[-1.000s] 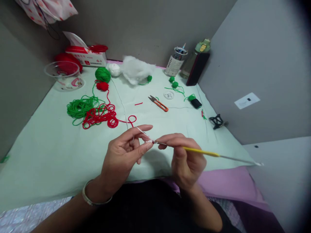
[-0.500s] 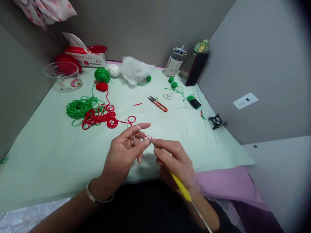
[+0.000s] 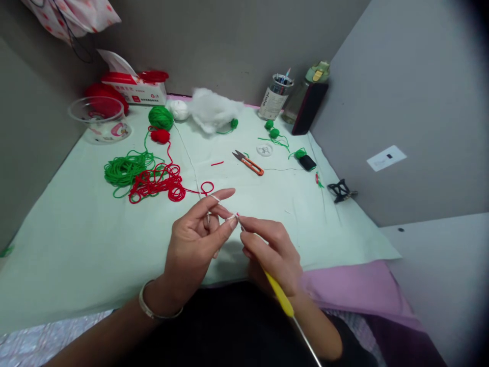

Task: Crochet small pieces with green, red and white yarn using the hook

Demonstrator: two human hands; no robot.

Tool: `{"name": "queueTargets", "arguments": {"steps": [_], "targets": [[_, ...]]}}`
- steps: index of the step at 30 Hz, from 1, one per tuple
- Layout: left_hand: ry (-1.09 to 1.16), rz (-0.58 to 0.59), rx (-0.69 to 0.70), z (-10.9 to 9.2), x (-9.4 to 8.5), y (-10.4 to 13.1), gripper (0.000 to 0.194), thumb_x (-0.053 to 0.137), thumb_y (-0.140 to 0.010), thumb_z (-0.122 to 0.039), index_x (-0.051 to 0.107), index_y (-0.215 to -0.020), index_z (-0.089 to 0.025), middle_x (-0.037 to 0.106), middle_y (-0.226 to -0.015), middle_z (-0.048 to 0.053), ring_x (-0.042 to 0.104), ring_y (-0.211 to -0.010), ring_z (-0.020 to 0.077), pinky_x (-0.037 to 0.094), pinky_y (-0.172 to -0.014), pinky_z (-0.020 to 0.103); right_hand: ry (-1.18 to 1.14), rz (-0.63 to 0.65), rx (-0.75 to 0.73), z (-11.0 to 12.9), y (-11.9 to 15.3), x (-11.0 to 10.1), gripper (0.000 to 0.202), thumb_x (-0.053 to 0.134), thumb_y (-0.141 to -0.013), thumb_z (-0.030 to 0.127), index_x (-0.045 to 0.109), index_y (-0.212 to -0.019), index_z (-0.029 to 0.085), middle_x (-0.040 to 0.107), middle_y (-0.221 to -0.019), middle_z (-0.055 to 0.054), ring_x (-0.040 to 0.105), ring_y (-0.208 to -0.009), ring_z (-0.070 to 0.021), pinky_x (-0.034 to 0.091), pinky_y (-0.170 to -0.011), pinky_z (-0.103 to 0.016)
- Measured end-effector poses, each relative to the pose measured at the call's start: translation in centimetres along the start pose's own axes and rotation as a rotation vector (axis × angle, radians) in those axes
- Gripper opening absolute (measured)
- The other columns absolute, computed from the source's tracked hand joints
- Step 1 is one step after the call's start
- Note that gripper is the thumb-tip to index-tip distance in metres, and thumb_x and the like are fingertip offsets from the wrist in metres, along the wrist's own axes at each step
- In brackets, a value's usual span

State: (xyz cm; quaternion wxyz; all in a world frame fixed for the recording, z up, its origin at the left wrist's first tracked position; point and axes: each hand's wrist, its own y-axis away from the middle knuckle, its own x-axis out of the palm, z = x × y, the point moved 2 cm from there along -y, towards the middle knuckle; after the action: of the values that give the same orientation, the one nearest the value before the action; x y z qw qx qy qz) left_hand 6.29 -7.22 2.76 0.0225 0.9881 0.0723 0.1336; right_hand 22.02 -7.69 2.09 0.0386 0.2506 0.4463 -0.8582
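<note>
My left hand (image 3: 198,229) pinches a small piece of white and red crochet work (image 3: 233,216) between thumb and fingers. White yarn (image 3: 187,148) runs from the white ball (image 3: 179,109) at the back to this hand and passes over its raised index finger. In my right hand (image 3: 273,250) is a crochet hook (image 3: 281,295) with a yellow grip, held like a pen. Its tip meets the work at my left fingertips; the exact stitch is too small to make out. Loose red yarn (image 3: 156,183) lies just beyond my left hand.
Orange thread snips (image 3: 248,163) lie mid-table. Green yarn (image 3: 130,168), a clear tub (image 3: 99,122) and a tissue box (image 3: 135,89) are at left. White stuffing (image 3: 214,109), a pen can (image 3: 275,97) and a bottle (image 3: 305,97) line the back. A black stand (image 3: 342,191) sits right.
My right hand and the hook have shifted slightly left, and the hook's tail end has swung left. My left index finger is raised a little higher.
</note>
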Motion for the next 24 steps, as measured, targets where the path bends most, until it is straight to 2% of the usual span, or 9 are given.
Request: {"name": "queueTargets", "arguments": {"steps": [3, 5, 9, 14, 18, 20, 22, 24], "targets": [[0.123, 0.069, -0.077, 0.3, -0.2, -0.2, 0.053, 0.083, -0.080, -0.015, 0.075, -0.129, -0.033, 0.063, -0.087, -0.004, 0.042, -0.047, 0.0009, 0.033, -0.038, 0.013, -0.118, -0.045, 0.106, -0.4, -0.7, -0.2, 0.031, 0.059, -0.100, 0.017, 0.070, -0.124, 0.034, 0.080, -0.114, -0.008, 0.076, -0.096, -0.0248, 0.064, -0.076, -0.042], [0.137, 0.087, -0.076, 0.3, -0.4, -0.4, 0.053, 0.084, -0.079, -0.014, 0.076, -0.128, -0.032, 0.063, -0.087, -0.004, 0.043, -0.049, 0.0013, 0.035, -0.039, 0.012, -0.257, -0.104, 0.178, -0.6, -1.3, -0.1, 0.023, 0.055, -0.103, 0.020, 0.074, -0.113, 0.030, 0.080, -0.102, -0.006, 0.075, -0.091, -0.0237, 0.063, -0.075, -0.041], [0.077, 0.084, -0.050, 0.1, -0.6, -0.6, 0.048, 0.084, -0.080, -0.015, 0.077, -0.125, -0.031, 0.064, -0.089, -0.004, 0.050, -0.051, 0.0022, 0.043, -0.044, 0.013, -0.475, -0.198, 0.316, -1.0, -1.8, 0.4, 0.021, 0.055, -0.105, 0.022, 0.075, -0.105, 0.027, 0.079, -0.096, -0.004, 0.072, -0.077, -0.0191, 0.059, -0.066, -0.036], [0.097, 0.100, -0.111, 0.2, -0.2, -0.5, 0.045, 0.085, -0.082, -0.023, 0.076, -0.127, -0.026, 0.064, -0.087, -0.003, 0.048, -0.047, 0.0008, 0.041, -0.041, 0.013, -0.340, -0.211, 0.238, -0.9, -1.8, 0.6, 0.019, 0.058, -0.102, 0.021, 0.077, -0.103, 0.026, 0.078, -0.090, -0.005, 0.074, -0.086, -0.0221, 0.061, -0.072, -0.039], [0.099, 0.094, -0.108, 0.2, 0.0, -0.4, 0.048, 0.087, -0.080, -0.023, 0.076, -0.126, -0.024, 0.065, -0.085, -0.002, 0.047, -0.048, 0.0020, 0.041, -0.041, 0.013, -0.380, -0.175, 0.302, -1.0, -1.5, 0.5, 0.021, 0.057, -0.103, 0.021, 0.077, -0.102, 0.027, 0.076, -0.088, -0.004, 0.072, -0.082, -0.0207, 0.062, -0.071, -0.038], [0.147, 0.106, -0.125, 0.2, 0.1, -0.4, 0.049, 0.088, -0.079, -0.022, 0.076, -0.126, -0.024, 0.065, -0.084, -0.003, 0.046, -0.048, 0.0018, 0.039, -0.040, 0.013, -0.265, -0.138, 0.248, -0.8, -0.9, 0.5, 0.025, 0.061, -0.100, 0.017, 0.078, -0.113, 0.031, 0.076, -0.098, -0.005, 0.073, -0.089, -0.0219, 0.063, -0.076, -0.039], [0.233, 0.123, -0.186, 0.1, 0.3, -0.4, 0.051, 0.089, -0.078, -0.023, 0.075, -0.127, -0.024, 0.064, -0.082, -0.003, 0.043, -0.048, 0.0016, 0.036, -0.039, 0.012, -0.124, -0.083, 0.193, -0.7, -0.1, 0.5, 0.040, 0.069, -0.094, 0.012, 0.075, -0.125, 0.038, 0.076, -0.110, -0.006, 0.072, -0.100, -0.0250, 0.063, -0.084, -0.042], [0.319, 0.162, -0.304, 0.0, 0.5, -0.3, 0.052, 0.090, -0.077, -0.027, 0.075, -0.127, -0.022, 0.061, -0.077, -0.004, 0.037, -0.046, 0.0009, 0.032, -0.038, 0.012, -0.141, -0.022, 0.265, -0.9, 0.5, 0.5, 0.048, 0.075, -0.089, 0.011, 0.075, -0.125, 0.043, 0.074, -0.114, -0.005, 0.072, -0.104, -0.0271, 0.062, -0.089, -0.045]]}}
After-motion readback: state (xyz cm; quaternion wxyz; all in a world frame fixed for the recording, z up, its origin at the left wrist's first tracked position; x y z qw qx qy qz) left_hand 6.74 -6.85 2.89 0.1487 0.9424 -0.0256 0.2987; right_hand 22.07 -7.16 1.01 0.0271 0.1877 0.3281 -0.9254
